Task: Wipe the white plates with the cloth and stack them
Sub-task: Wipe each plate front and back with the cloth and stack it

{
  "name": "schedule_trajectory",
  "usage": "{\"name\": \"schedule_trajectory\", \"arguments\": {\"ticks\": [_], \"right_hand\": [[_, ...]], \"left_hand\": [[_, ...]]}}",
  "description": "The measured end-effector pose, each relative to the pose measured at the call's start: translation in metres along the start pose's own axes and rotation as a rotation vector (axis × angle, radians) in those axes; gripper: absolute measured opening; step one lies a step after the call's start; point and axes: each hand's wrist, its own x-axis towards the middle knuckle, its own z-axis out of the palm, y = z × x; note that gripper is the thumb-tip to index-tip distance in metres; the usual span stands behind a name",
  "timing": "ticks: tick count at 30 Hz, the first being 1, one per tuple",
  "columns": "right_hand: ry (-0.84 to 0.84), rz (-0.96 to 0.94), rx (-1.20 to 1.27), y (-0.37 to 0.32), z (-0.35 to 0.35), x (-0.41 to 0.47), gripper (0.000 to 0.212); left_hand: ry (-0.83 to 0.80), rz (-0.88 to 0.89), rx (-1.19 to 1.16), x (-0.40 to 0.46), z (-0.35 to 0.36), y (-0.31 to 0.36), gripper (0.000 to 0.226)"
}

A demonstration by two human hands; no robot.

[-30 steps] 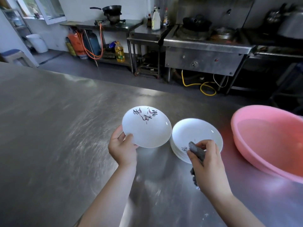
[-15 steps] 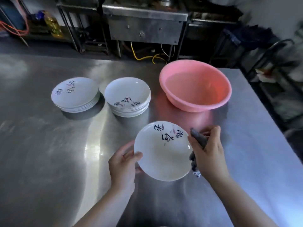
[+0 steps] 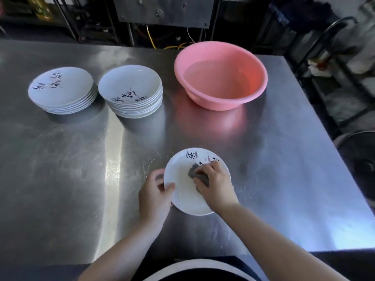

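A white plate [image 3: 182, 179] with dark calligraphy sits low over the steel table near its front edge. My left hand [image 3: 155, 192] grips the plate's left rim, thumb on the inside. My right hand [image 3: 215, 184] holds a grey cloth [image 3: 197, 174] and presses it on the plate's inner face. Two stacks of the same white plates stand further back: the left stack [image 3: 60, 90] and the taller middle stack [image 3: 129, 90], each of several plates.
A pink plastic basin [image 3: 221, 76] holding water stands at the back right of the steel table [image 3: 71, 169]. The table's right edge drops to dark stools and racks. Kitchen stands and cables line the far side.
My head tilted down, so the view dropped. The plate came down close to the table, and my right hand brought the cloth from the plate's right rim onto its inner face.
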Motion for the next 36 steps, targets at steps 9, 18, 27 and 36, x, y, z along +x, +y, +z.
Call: {"name": "schedule_trajectory", "arguments": {"ticks": [9, 18, 27, 36], "right_hand": [[-0.062, -0.053, -0.243, 0.011, -0.009, 0.025, 0.024], [-0.126, -0.145, -0.204, 0.027, -0.026, -0.007, 0.025], [0.048, -0.222, -0.232, 0.003, -0.017, 0.048, 0.024], [0.088, -0.2, -0.27, 0.026, -0.009, 0.04, 0.038]], "left_hand": [[-0.196, 0.056, 0.473, 0.029, -0.007, 0.018, 0.028], [-0.24, 0.002, 0.52, 0.035, -0.01, 0.014, 0.033], [-0.2, 0.335, 0.573, 0.078, 0.009, 0.052, 0.029], [-0.184, 0.135, 0.558, 0.077, 0.01, 0.032, 0.009]]}}
